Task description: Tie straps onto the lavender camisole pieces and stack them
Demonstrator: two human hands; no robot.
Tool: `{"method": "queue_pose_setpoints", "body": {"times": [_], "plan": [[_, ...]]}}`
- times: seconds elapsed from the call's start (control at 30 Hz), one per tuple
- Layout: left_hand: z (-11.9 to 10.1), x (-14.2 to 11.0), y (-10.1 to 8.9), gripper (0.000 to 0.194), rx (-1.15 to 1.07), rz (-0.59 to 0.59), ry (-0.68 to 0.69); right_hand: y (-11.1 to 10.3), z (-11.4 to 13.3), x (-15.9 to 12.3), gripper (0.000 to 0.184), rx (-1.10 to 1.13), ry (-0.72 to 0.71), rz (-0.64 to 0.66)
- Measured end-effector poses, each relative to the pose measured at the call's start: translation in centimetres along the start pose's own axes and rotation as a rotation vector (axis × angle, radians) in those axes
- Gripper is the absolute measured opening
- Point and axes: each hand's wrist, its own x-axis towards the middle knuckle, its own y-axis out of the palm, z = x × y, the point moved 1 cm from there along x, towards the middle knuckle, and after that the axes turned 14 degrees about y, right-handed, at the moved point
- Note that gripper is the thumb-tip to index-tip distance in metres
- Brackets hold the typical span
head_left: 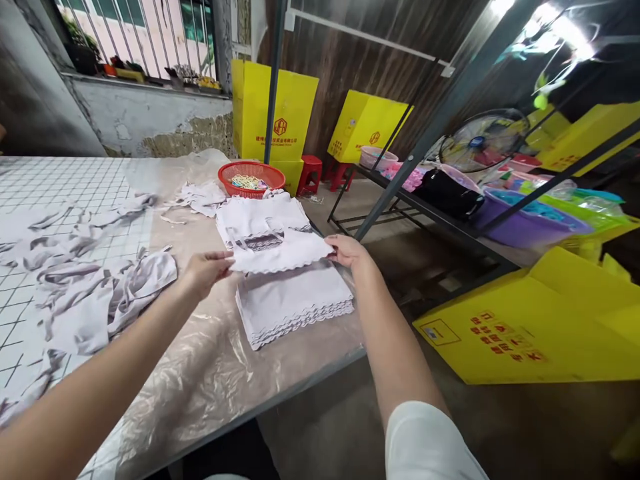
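Note:
A pale lilac garment with a scalloped edge and thin straps (285,252) is stretched between my two hands. My left hand (206,272) pinches its left corner. The right corner is pinched by my right hand (345,251). Just below and nearer to me lies a neat stack of the same pale scalloped garments (295,300) on the plastic-covered table. Behind the held garment, a second pile of garments (263,217) lies close to a red plastic basket (225,179). Part of that second pile is hidden by the held piece.
Loose, crumpled pale garments (105,300) spread over the left of the table (200,393). Yellow boxes (275,100) stand behind it, with red stools (311,170) near them. To the right are a metal rack, a purple basin (525,227), a fan and a large yellow carton (530,327).

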Motion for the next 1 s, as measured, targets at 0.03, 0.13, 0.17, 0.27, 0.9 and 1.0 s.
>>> {"method": "queue_pose_setpoints", "body": {"times": [0.03,0.13,0.17,0.27,0.9,1.0], "plan": [[1.4,-0.2,-0.2,0.017,0.006,0.008,-0.036,-0.6,-1.3,0.0,0.022,-0.010,0.032,-0.017],[3.7,-0.7,-0.9,0.023,0.007,0.034,-0.064,-1.9,-3.7,-0.2,0.025,-0.012,0.083,-0.063],[3.9,-0.8,-1.1,0.026,0.001,0.045,-0.052,-2.3,-3.9,-0.3,0.025,-0.009,0.080,-0.073],[3.6,-1.6,-1.1,0.034,-0.030,0.083,0.019,-3.4,-4.0,-1.0,0.024,0.002,0.039,-0.099],[10.0,-7.6,-2.4,0.062,0.298,0.225,0.094,-6.2,-11.6,-2.9,0.031,-0.226,-0.174,-0.297],[10.7,-8.0,-2.7,0.056,0.466,0.270,0.188,-6.2,-12.0,-2.9,0.025,-0.306,-0.212,-0.343]]}}
